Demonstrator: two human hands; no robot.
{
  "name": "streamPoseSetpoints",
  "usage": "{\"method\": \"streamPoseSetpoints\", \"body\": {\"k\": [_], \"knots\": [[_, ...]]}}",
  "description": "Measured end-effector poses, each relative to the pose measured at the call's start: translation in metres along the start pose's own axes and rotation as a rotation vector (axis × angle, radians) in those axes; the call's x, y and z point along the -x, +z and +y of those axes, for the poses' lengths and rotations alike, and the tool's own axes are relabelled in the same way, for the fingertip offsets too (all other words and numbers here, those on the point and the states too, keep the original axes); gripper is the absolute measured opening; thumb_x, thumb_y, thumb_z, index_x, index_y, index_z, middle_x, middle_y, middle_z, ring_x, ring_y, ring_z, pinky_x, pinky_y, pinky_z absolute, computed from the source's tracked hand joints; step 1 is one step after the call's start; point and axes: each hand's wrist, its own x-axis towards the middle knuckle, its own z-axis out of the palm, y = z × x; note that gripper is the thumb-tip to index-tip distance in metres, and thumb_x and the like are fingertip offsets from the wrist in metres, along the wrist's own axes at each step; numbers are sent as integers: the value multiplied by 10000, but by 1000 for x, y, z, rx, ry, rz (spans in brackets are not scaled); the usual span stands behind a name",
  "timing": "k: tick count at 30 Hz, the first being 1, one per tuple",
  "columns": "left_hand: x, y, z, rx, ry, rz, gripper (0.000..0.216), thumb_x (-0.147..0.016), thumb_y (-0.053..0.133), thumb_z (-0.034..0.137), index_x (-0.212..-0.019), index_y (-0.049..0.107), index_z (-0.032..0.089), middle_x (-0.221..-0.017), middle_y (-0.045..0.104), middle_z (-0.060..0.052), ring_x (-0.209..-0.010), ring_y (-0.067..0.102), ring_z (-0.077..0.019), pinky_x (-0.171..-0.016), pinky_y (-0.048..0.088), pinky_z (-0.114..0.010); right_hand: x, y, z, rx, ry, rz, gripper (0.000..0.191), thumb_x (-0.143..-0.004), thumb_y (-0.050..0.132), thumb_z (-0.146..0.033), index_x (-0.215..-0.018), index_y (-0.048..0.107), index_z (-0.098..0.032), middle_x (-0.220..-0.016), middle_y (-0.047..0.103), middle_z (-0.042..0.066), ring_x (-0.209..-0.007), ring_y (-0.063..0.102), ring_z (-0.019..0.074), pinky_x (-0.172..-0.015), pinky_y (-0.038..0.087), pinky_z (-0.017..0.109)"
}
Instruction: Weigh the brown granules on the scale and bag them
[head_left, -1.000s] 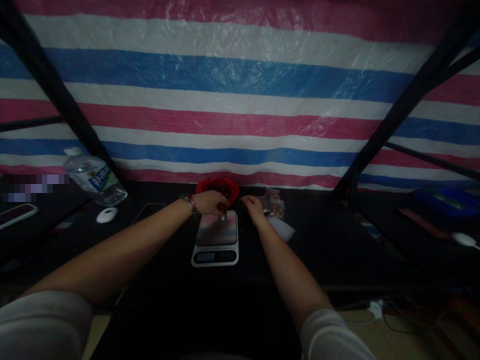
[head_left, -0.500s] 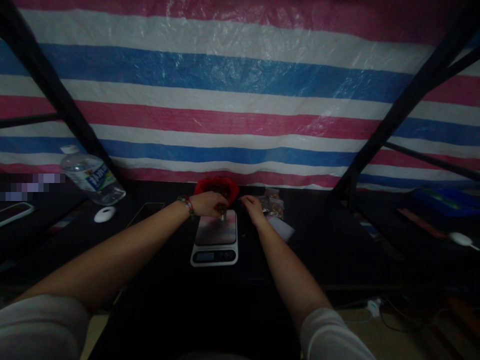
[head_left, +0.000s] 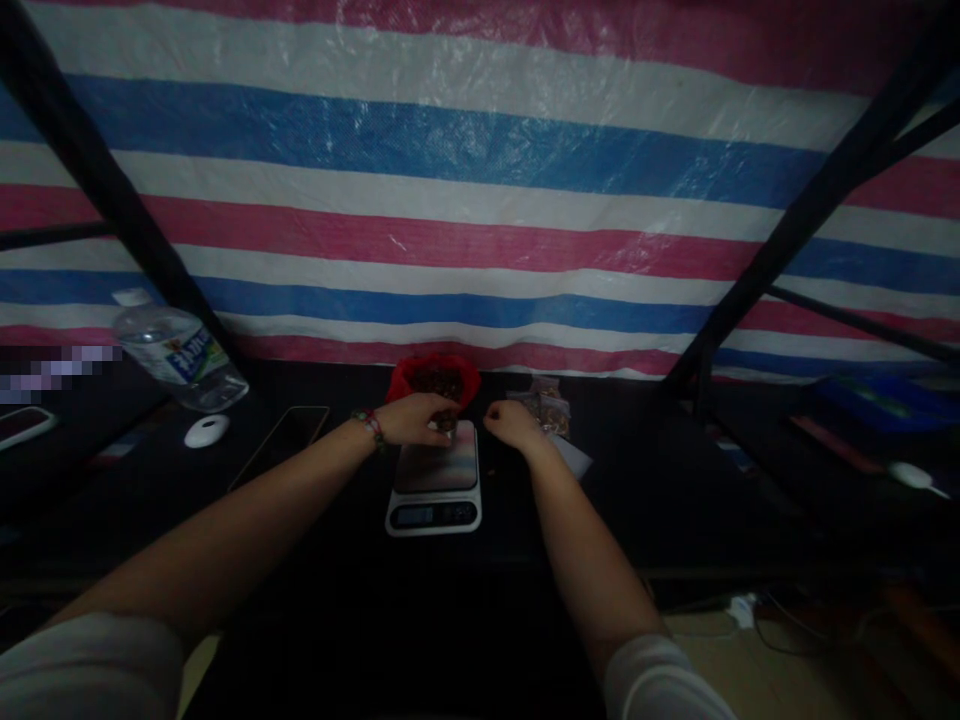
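Observation:
My left hand (head_left: 417,418), with a beaded bracelet at the wrist, is closed around a small clear bag (head_left: 445,424) of brown pieces above the back of a white kitchen scale (head_left: 435,470). Just behind it is a red bag (head_left: 397,385), its mouth spread around a heap of dark brown bits (head_left: 438,381). My right hand (head_left: 514,424) is to the right of the scale, fingers curled together; anything in them is too small or hidden to make out. Beside it lie several small filled clear bags (head_left: 553,412) and a whitish flat sheet (head_left: 574,458).
A phone (head_left: 281,440), a white mouse (head_left: 207,430) and a large clear bottle (head_left: 180,355) are on the left of the black table (head_left: 675,500). Black frame posts (head_left: 739,280) slant up at both sides. A blue tray (head_left: 892,402) is at far right.
My right hand has drawn slightly back to the right, its fingers more curled. The left hand stays over the scale with the small bag. The view has shifted slightly.

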Motion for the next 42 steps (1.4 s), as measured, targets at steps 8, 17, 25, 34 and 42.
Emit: {"method": "streamPoseSetpoints", "body": {"k": [8, 17, 25, 34, 42], "knots": [[1, 5, -12, 32, 9, 44, 404, -746, 626, 402, -1078, 605, 172, -999, 662, -57, -873, 616, -181, -742, 436, -244, 23, -29, -7, -56, -155, -632, 294, -605, 733, -341, -861, 723, -196, -764, 695, -7, -635, 596, 131, -550, 396, 201], [9, 1, -4, 89, 49, 5, 376, -732, 618, 318, -1082, 611, 179, -1018, 662, -61, -877, 616, -182, -742, 446, -248, 23, -12, -3, -72, -145, -435, 99, -600, 696, -136, -631, 719, -227, -584, 664, -24, -508, 556, 128, -509, 371, 226], [23, 5, -8, 174, 42, 36, 574, -719, 658, 341, -1249, 503, 185, -1131, 635, -79, -963, 613, -190, -802, 457, -257, -19, -16, -42, -130, -205, 165, 160, -804, 573, -242, -864, 717, -201, -862, 711, 56, -765, 629, 183, -689, 433, 272], [42, 3, -6, 181, 20, 224, 371, -816, 572, 411, -1108, 624, 190, -1089, 644, -76, -992, 586, -183, -861, 438, -276, -18, -2, -53, -339, -246, 141, 167, -803, 580, -270, -862, 713, -187, -843, 702, 38, -769, 622, 158, -714, 451, 256], [41, 22, 1, 246, 31, 309, 254, -843, 550, 343, -1017, 662, 195, -1016, 672, -51, -949, 603, -156, -865, 448, -280, 3, 1, -40, -518, -326, -101, 155, -754, 631, -263, -850, 721, -180, -814, 708, 37, -752, 637, 155, -701, 471, 245]]}}
